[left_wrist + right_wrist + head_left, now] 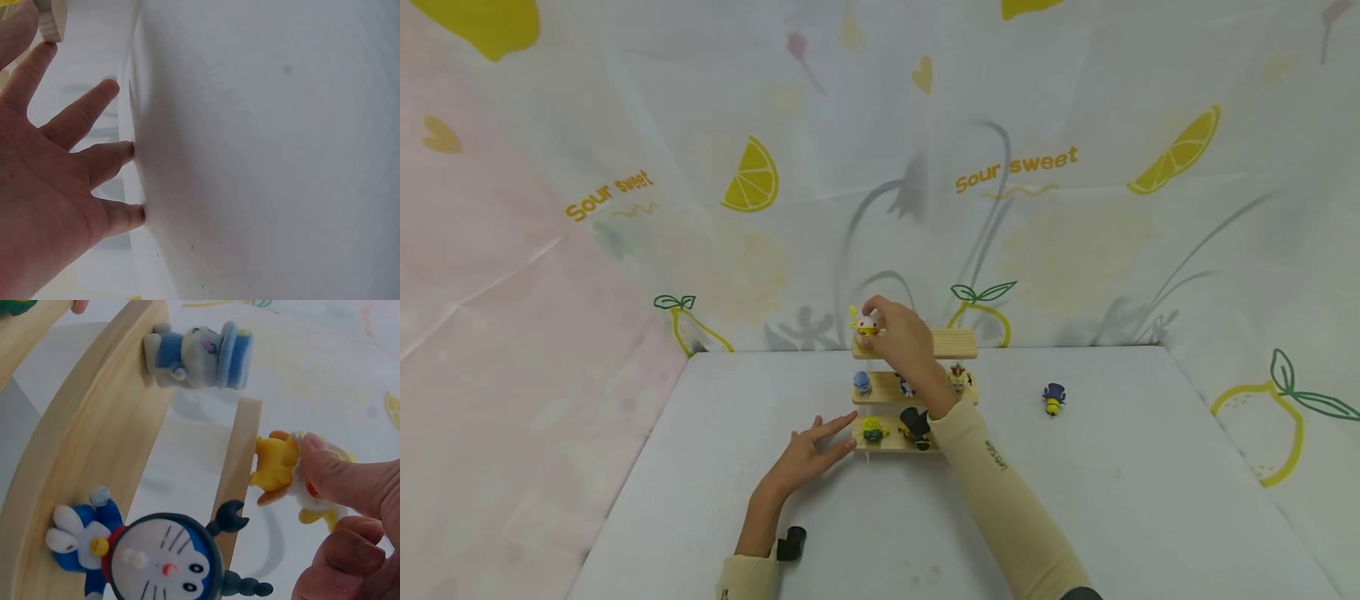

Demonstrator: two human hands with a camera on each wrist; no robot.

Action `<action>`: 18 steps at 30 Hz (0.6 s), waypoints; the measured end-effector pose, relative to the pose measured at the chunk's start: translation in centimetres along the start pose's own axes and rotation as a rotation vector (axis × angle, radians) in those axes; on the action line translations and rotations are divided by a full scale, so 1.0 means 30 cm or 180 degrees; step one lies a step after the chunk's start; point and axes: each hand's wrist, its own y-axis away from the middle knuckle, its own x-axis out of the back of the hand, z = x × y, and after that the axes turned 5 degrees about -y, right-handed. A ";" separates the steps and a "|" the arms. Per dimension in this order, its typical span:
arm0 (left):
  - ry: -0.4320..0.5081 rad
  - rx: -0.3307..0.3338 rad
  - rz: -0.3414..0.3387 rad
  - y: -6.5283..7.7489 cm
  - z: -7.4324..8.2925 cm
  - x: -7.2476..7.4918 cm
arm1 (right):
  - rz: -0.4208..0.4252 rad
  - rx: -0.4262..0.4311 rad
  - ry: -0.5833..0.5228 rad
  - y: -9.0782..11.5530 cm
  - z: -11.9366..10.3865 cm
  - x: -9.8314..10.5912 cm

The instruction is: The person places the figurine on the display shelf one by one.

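Note:
A three-tier wooden display shelf (955, 343) stands at the back of the table. My right hand (908, 340) pinches a small yellow figurine with a white hood (275, 464) between thumb and fingers at the left end of the top tier. In the right wrist view its feet are right at the tier's edge. My left hand (805, 458) has its fingers spread beside the bottom tier's left end. One fingertip (49, 50) meets the wood there, and lower fingertips reach the tabletop.
The middle tier bears a blue-hatted figurine (200, 357), a blue-and-white cat figurine (165, 562) and a brown-hatted one (957, 378). Below are a yellow-and-green figurine (872, 430) and a black-hatted one (915, 425). A blue-hatted yellow figurine (1054, 400) lies on the table at right.

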 end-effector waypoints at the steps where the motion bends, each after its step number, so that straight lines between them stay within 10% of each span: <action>1: 0.0001 0.0002 0.0000 0.000 0.001 0.001 | -0.0010 0.0001 0.0002 0.001 -0.001 0.004; 18: -0.0021 0.0045 -0.0028 0.001 0.008 0.001 | -0.0148 -0.0013 -0.0010 0.021 0.001 0.033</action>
